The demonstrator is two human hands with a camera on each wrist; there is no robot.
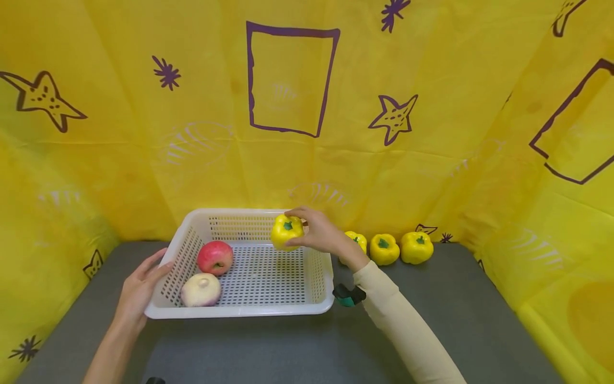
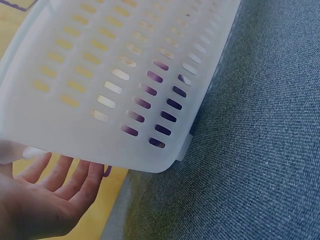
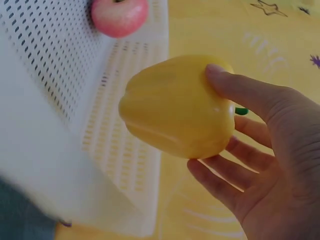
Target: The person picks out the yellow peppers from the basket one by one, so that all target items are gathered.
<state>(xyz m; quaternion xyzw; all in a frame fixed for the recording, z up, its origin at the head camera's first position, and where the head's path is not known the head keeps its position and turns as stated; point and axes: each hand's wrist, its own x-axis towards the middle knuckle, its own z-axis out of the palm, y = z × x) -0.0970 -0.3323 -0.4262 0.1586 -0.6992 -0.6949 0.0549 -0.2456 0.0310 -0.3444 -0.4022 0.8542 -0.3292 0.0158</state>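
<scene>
My right hand (image 1: 317, 233) pinches a yellow bell pepper (image 1: 283, 233) above the right part of a white perforated plastic basket (image 1: 240, 312). In the right wrist view, thumb and fingertips grip the pepper (image 3: 175, 107) near its green stem end. At the basket's left end, my left hand (image 1: 139, 288) holds the rim, its fingers (image 2: 80, 185) partly hidden behind the plastic. Inside, on the left, lie a red apple (image 1: 214, 257) and, in front of it, a cream turnip (image 1: 201, 291) with a purple underside.
Right of the basket, three more yellow bell peppers (image 1: 384, 249) stand in a row along the back of the dark grey table (image 1: 249, 346); the right forearm partly covers the leftmost. A yellow patterned curtain (image 1: 297, 176) rises behind and along both sides.
</scene>
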